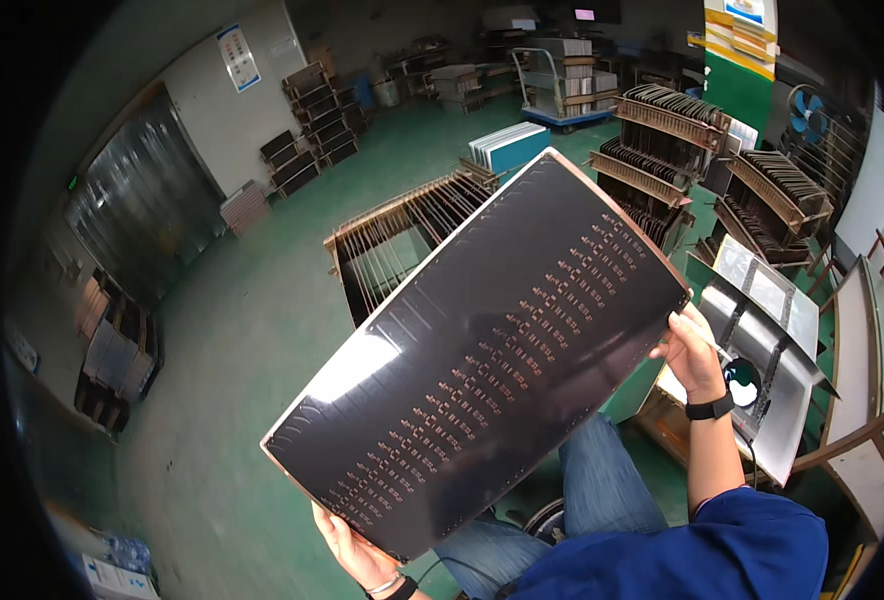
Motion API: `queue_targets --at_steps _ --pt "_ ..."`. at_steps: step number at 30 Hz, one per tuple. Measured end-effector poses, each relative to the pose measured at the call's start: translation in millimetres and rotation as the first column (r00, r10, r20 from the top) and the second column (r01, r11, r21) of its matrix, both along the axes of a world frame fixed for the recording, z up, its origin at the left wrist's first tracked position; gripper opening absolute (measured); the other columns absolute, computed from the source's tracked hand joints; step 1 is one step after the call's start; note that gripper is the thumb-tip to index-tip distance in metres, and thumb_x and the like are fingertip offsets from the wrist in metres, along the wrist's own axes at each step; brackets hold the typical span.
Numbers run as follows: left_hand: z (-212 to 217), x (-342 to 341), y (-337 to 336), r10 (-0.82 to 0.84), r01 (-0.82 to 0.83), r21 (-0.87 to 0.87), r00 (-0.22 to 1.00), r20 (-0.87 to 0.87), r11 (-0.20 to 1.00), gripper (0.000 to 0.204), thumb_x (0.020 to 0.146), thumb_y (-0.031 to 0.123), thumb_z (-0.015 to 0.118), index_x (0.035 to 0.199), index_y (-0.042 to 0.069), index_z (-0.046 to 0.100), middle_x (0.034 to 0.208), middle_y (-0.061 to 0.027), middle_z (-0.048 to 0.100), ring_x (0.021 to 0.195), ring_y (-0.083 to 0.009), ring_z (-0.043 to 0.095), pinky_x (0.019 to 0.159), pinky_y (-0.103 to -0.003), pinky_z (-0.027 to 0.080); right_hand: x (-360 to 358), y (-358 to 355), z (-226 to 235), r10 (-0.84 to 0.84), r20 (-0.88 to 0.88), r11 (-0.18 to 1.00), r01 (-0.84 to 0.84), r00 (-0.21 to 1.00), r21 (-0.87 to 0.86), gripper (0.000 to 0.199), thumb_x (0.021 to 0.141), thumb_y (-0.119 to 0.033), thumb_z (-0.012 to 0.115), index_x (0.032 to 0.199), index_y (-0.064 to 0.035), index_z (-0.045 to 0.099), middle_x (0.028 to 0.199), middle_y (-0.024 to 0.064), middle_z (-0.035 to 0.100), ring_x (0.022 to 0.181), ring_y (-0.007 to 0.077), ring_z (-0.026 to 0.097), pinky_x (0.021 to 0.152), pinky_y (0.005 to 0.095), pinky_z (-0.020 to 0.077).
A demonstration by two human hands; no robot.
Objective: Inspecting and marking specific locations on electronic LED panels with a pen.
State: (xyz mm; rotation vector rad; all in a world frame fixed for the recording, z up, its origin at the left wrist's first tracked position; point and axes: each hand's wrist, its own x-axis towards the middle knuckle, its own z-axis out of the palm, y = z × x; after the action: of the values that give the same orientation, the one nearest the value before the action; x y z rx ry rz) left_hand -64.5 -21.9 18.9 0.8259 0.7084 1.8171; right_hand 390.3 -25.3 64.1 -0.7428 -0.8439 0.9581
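A large dark circuit board panel (482, 350), glossy black with rows of small copper-coloured pads and pale edges, is held up tilted in front of me, above my lap. My left hand (352, 548) grips its near left corner, fingers partly hidden beneath. At the right end, my right hand (694, 350) is closed on the edge, thumb on top. A thin pale stick-like thing shows beside the right palm; what it is I cannot make out. Glare covers part of the panel's left side.
Ahead stands a slotted rack (412, 225), with teal and white panels (510, 148) behind it. Loaded racks (652, 160) stand at the right. Close on my right is a sloped work surface (762, 340) with a dark round item. A blue trolley (567, 90) carries stacks farther back.
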Motion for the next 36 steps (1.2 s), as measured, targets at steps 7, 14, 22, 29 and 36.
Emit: queue_targets --at_steps 7,14,22,29,36 --pt "4 4 0 -0.060 0.060 0.005 0.998 -0.023 0.998 0.048 0.095 0.022 0.048 0.138 0.006 0.033 0.129 -0.0103 0.048 0.113 -0.0227 0.052 0.094 -0.038 0.048 -3 -6 6 0.034 -0.001 0.999 -0.034 0.999 -0.001 0.033 0.090 -0.011 0.055 0.120 -0.0001 0.048 0.105 0.0116 0.061 0.083 0.0189 0.064 0.064 0.0328 0.0582" --pt "40 29 -10 0.120 -0.203 -0.265 0.947 -0.296 0.943 0.050 0.096 0.028 0.041 0.136 -0.002 0.038 0.137 -0.0198 0.040 0.123 -0.0317 0.041 0.106 -0.042 0.030 0 -12 8 0.028 -0.005 1.000 -0.028 1.000 0.001 0.029 0.089 -0.012 0.056 0.115 -0.0002 0.051 0.095 0.0106 0.062 0.079 0.0201 0.065 0.064 0.0348 0.0578" --pt "28 25 -7 0.008 -0.030 -0.125 0.986 -0.169 0.992 0.048 0.095 0.025 0.045 0.136 0.002 0.036 0.132 -0.0154 0.045 0.118 -0.0278 0.047 0.100 -0.041 0.039 -4 -8 9 -0.045 -0.031 0.999 0.045 0.998 -0.014 0.029 0.089 -0.019 0.058 0.114 -0.0045 0.052 0.096 0.0090 0.063 0.083 0.0192 0.065 0.063 0.0337 0.0567" --pt "33 38 -3 -0.065 0.073 -0.042 0.983 0.172 0.996 0.052 0.094 0.020 0.051 0.140 0.006 0.030 0.129 -0.0105 0.048 0.114 -0.0231 0.052 0.095 -0.038 0.046 29 2 -30 -0.155 -0.247 0.985 0.168 0.956 0.028 0.013 0.093 -0.013 0.052 0.106 -0.0133 0.054 0.097 -0.0015 0.063 0.085 0.0094 0.061 0.067 0.0244 0.0509" --pt "35 42 -5 -0.201 0.209 -0.003 0.941 0.271 0.978 0.063 0.089 0.015 0.058 0.143 0.007 0.026 0.134 -0.0096 0.045 0.116 -0.0216 0.051 0.097 -0.037 0.045 45 10 -45 -0.096 -0.325 0.993 0.114 0.941 0.037 0.029 0.094 -0.014 0.051 0.122 -0.0047 0.050 0.123 0.0065 0.056 0.113 0.0164 0.053 0.097 0.0310 0.0416"
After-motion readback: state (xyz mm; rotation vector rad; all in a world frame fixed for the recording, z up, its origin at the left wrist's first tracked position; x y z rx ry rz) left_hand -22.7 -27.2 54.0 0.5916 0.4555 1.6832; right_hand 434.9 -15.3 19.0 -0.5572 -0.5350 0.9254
